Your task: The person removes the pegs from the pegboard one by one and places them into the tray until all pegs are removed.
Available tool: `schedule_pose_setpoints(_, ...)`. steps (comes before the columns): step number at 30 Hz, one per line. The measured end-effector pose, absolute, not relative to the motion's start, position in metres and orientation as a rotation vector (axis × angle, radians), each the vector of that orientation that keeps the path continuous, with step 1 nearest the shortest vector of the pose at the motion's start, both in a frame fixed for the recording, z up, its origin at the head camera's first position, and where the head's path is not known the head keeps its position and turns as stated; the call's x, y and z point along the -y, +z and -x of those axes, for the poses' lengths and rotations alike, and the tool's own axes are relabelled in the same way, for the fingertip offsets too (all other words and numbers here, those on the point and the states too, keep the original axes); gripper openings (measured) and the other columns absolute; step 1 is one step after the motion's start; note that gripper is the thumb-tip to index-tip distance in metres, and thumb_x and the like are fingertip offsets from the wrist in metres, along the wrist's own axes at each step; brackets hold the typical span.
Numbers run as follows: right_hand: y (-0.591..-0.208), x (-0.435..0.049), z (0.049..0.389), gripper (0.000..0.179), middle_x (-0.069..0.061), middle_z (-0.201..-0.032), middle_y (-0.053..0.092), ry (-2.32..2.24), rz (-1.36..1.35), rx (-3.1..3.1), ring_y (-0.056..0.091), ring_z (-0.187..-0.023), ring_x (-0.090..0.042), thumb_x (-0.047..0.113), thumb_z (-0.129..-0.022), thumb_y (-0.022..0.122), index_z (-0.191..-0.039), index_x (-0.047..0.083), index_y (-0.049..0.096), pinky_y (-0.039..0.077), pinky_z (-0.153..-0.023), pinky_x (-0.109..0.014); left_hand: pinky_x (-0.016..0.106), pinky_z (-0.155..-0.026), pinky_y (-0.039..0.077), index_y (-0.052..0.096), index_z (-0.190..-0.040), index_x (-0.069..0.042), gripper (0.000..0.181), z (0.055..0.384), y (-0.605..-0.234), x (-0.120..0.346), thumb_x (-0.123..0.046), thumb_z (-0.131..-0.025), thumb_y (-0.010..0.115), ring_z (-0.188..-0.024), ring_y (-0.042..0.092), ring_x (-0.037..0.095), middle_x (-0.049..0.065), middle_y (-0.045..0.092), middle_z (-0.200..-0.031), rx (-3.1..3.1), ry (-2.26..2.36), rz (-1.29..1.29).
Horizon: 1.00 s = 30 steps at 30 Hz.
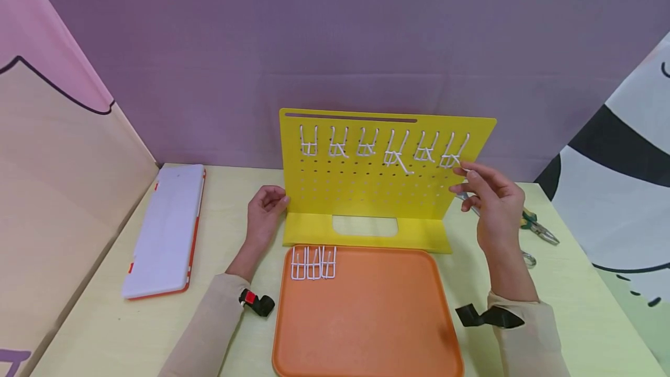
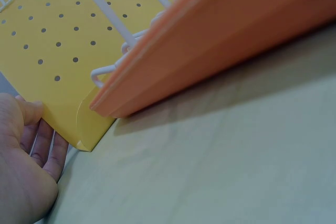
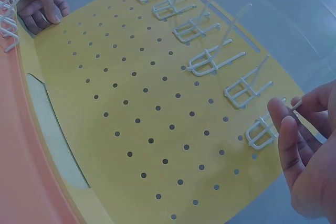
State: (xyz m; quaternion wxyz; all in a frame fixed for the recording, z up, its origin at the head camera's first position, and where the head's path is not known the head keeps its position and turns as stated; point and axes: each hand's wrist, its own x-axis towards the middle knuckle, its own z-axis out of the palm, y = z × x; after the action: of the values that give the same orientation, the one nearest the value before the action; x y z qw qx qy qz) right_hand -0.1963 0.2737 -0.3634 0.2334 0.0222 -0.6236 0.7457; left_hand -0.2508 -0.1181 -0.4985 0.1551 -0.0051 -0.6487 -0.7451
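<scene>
A yellow pegboard (image 1: 361, 207) stands upright on its base, with a row of white wire hooks (image 1: 395, 156) along its upper part. My left hand (image 1: 263, 214) holds the board's left edge, thumb at the front and the other fingers (image 2: 44, 142) behind. At the board's right side, my right hand (image 1: 494, 208) pinches the projecting prong of the rightmost hook (image 3: 261, 134), which sits against the board. Its fingertips partly cover that prong. In front of the base lies an orange tray (image 1: 366, 324) with 3 more white hooks (image 1: 313, 263) at its back left corner.
A white case with red edging (image 1: 164, 231) lies on the left of the table. Behind the right hand lie pliers with green and yellow handles (image 1: 541, 230) and another metal tool (image 1: 528, 258), partly hidden. A purple cloth (image 1: 366, 34) hangs behind the table.
</scene>
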Motion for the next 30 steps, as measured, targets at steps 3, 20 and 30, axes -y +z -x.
schedule_pose_setpoints(3,-0.364,-0.2743,0.1964,0.023,-0.004,-0.104,0.083,2.052,-0.057,1.721,0.078,-0.073,-0.014,0.01,-0.109,0.072,-0.123,-0.005,0.08,0.051,-0.05,-0.02,0.016,-0.084,0.056,0.064,-0.115,0.015,0.017,0.2509,-0.4987,0.118,0.014,-0.1,0.072,-0.088,0.067,0.007,-0.005,0.069,-0.096,1.854,-2.136,0.02)
schedule_pose_setpoints(20,-0.3612,-0.2729,0.1966,0.02,-0.004,-0.104,0.085,2.098,-0.01,1.691,0.075,-0.07,-0.014,0.012,-0.108,0.073,-0.119,-0.003,0.082,0.05,-0.051,-0.02,0.016,-0.084,0.056,0.064,-0.115,0.013,0.017,0.2509,-0.4975,0.118,0.013,-0.1,0.073,-0.089,0.067,0.006,-0.004,0.069,-0.097,1.873,-2.122,0.009)
schedule_pose_setpoints(30,-0.3599,-0.2733,0.1959,0.017,-0.005,-0.101,0.085,2.112,-0.005,1.668,0.075,-0.068,-0.015,0.005,-0.107,0.073,-0.116,-0.005,0.082,0.049,-0.05,-0.019,0.016,-0.083,0.056,0.065,-0.114,0.013,0.016,0.2505,-0.4968,0.1179,0.014,-0.1,0.072,-0.088,0.067,0.006,-0.004,0.069,-0.097,1.857,-2.137,0.011)
